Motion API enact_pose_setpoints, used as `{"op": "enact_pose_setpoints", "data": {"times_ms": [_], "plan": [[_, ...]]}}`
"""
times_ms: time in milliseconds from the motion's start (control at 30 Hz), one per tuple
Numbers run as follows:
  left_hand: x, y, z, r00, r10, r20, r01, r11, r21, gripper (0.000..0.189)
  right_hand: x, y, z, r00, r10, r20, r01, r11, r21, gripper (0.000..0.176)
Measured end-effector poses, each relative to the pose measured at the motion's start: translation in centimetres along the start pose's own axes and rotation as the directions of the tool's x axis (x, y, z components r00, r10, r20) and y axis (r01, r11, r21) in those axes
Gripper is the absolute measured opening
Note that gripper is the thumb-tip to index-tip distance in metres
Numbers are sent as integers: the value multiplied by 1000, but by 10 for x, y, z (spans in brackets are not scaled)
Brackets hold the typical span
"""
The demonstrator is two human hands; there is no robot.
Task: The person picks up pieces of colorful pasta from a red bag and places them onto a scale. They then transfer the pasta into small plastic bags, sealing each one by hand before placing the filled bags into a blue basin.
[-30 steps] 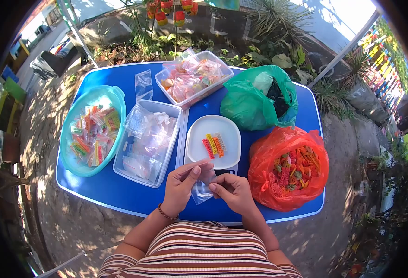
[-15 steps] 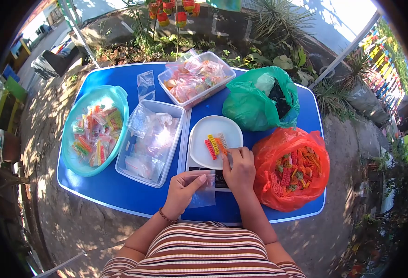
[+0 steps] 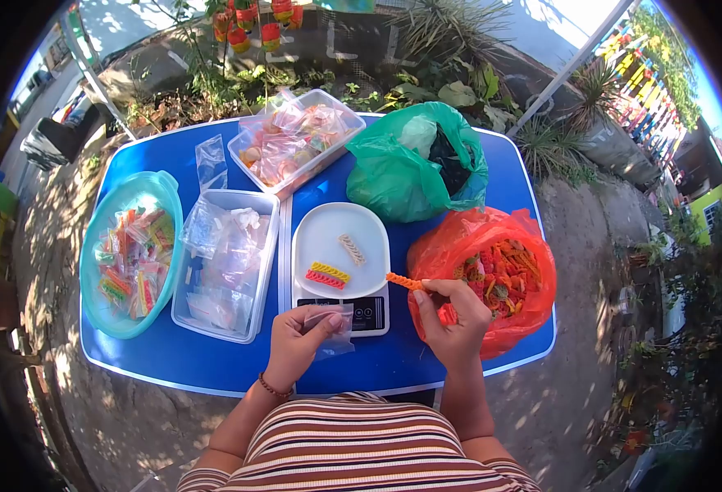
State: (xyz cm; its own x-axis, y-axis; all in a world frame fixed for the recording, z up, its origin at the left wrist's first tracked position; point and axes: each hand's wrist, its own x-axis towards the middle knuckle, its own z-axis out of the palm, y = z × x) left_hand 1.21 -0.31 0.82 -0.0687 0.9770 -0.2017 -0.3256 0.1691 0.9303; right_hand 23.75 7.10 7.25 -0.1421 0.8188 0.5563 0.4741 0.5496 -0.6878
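Observation:
My left hand (image 3: 302,340) pinches a small clear plastic bag (image 3: 336,338) at the front edge of the kitchen scale (image 3: 369,316). Between the thumb and fingers of my right hand (image 3: 457,318) is an orange twisted piece (image 3: 405,281), held in the air right of the scale. A white plate (image 3: 316,234) on the scale carries a yellow piece (image 3: 330,270), a pink-red piece (image 3: 325,280) against it, and a pale piece (image 3: 351,248) lying apart. Just beyond my right hand stands a red plastic bag (image 3: 426,254) full of colourful twisted pieces.
A teal basin (image 3: 172,197) with filled packets stands at the left, beside a white tub (image 3: 250,324) of clear bags. Behind are a second tub (image 3: 348,135) of packets and a green plastic bag (image 3: 369,184). Everything stands on a blue table (image 3: 213,367).
My right hand has moved right, off the plate, with the orange piece lifted in it. The pieces left on the plate lie turned and spread apart. The view has shifted.

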Motion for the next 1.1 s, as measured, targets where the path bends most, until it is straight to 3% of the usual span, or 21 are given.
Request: {"op": "enact_pose_setpoints", "data": {"times_ms": [133, 267, 367, 500, 700, 733, 833, 900, 933, 1033, 1100], "plan": [[14, 8, 27, 980, 19, 199, -30, 998, 52, 23, -4, 2, -31, 998, 59, 37, -57, 997, -44, 14], [22, 12, 53, 952, 24, 305, -49, 996, 72, 25, -22, 30, -55, 950, 200, -239, -225, 971, -84, 14], [24, 7, 62, 937, 19, 348, -45, 997, 68, 25, -21, 49, -74, 893, 123, -432, -251, 934, -253, 15], [21, 0, 63, 939, -20, 344, -3, 998, 66, 24, -18, 56, -84, 935, 173, -310, -290, 876, -384, 14], [14, -1, 48, 958, -16, 287, 0, 998, 57, 24, -14, 62, -73, 922, 388, -13, -369, 867, -334, 12], [13, -1, 46, 962, -18, 271, 2, 998, 57, 24, -12, 60, -71, 917, 399, 3, -371, 856, -359, 12], [11, 0, 42, 972, -24, 232, 11, 998, 58, 23, -4, 77, -65, 907, 394, -148, -417, 795, -442, 14], [11, -2, 39, 975, -28, 222, 15, 998, 59, 23, 6, 99, -65, 939, 307, -157, -339, 744, -575, 16], [10, -2, 40, 974, -33, 222, 20, 998, 61, 23, 12, 107, -65, 952, 262, -157, -301, 710, -636, 17], [9, 0, 41, 973, -40, 227, 27, 998, 63, 23, 25, 113, -58, 929, 371, -11, -279, 678, -680, 24], [7, -1, 42, 972, -42, 231, 31, 998, 53, 23, 24, 115, -53, 928, 373, -27, -279, 643, -713, 26]]}}
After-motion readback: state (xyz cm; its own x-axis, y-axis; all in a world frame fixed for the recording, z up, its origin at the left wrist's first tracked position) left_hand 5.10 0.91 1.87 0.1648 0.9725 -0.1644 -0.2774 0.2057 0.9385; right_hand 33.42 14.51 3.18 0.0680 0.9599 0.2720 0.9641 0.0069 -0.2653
